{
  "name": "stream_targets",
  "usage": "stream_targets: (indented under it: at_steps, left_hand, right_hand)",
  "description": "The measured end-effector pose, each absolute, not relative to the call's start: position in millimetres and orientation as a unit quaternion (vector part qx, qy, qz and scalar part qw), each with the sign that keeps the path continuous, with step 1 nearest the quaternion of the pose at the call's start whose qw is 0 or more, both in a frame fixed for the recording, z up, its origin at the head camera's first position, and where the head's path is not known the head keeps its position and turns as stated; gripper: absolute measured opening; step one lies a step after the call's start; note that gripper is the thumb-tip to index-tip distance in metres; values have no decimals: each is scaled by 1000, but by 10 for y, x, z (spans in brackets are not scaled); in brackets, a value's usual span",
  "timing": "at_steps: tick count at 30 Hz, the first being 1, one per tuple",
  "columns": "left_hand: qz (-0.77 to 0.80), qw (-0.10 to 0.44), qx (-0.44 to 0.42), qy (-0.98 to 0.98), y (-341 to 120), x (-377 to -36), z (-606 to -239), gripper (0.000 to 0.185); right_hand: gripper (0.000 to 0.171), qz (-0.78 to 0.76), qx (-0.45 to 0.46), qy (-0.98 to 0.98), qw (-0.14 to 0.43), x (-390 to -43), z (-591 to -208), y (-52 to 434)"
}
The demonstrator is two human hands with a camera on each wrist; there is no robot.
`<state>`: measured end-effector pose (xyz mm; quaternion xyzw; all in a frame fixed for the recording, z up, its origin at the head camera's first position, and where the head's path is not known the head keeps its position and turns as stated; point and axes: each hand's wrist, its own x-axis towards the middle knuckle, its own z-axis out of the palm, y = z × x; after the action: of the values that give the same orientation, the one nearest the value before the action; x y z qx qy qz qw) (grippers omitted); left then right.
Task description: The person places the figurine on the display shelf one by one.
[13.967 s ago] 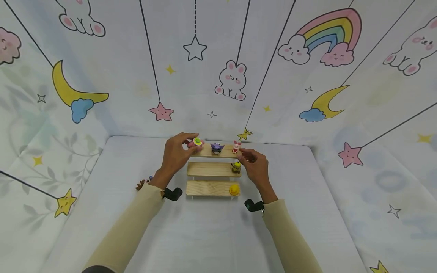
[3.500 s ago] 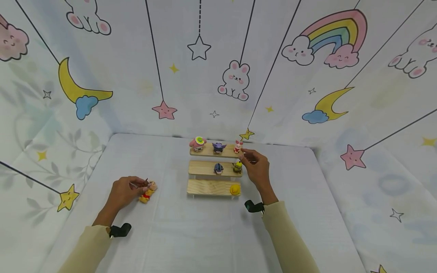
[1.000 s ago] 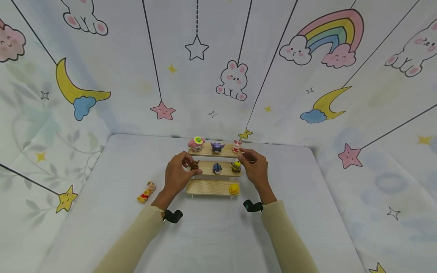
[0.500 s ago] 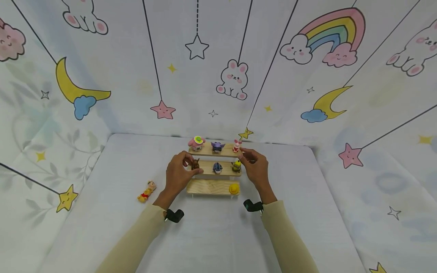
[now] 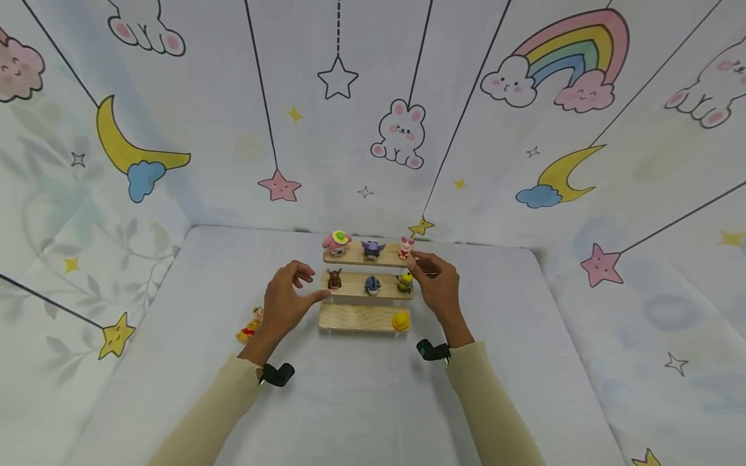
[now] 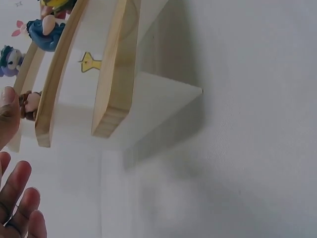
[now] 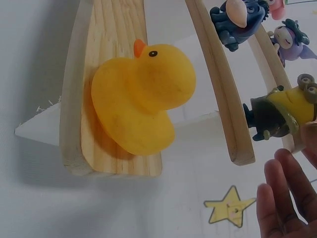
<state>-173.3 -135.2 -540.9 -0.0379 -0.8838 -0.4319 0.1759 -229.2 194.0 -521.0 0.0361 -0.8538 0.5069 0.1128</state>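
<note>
My left hand is beside the left end of the three-tier wooden display shelf, thumb and fingers spread and holding nothing. A brown long-eared figurine stands on the middle tier, just off the fingertips. In the left wrist view the thumb is close to that figurine. My right hand holds the right end of the top tier with thumb and forefinger; their contact is partly hidden. Beside it are a pink-and-white figurine above and a yellow-headed minion figurine on the middle tier.
A blue donkey figurine sits mid-shelf. Pink and purple figurines share the top tier. A yellow rubber duck occupies the bottom right. Yellow-and-red bear figurine lies on the table, partly behind my left wrist.
The blue donkey and then the brown figurine came onto the middle tier. In the last half second my left hand let go of the brown figurine and drew left. My right hand stayed put.
</note>
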Motion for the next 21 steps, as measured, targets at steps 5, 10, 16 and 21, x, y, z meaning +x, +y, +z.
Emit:
stream_targets:
  at_steps: [5, 10, 16, 21]
  left_hand:
    - [-425, 181, -36, -886, -1598, -1646, -5406, 54]
    - [-411, 181, -22, -893, -1865, -1561, -5423, 50]
    - [-386, 186, -11, -903, -2154, -1476, -5449, 43]
    - [-371, 182, -3, -911, -2353, -1384, -5509, 38]
  right_hand:
    - [28, 505, 32, -855, 113, -2294, -5207, 1939]
    - [29, 506, 38, -854, 116, -2294, -5214, 1944]
    - [28, 505, 43, -854, 122, -2297, -5218, 1950]
    - [28, 501, 38, -856, 122, -2300, -5224, 1946]
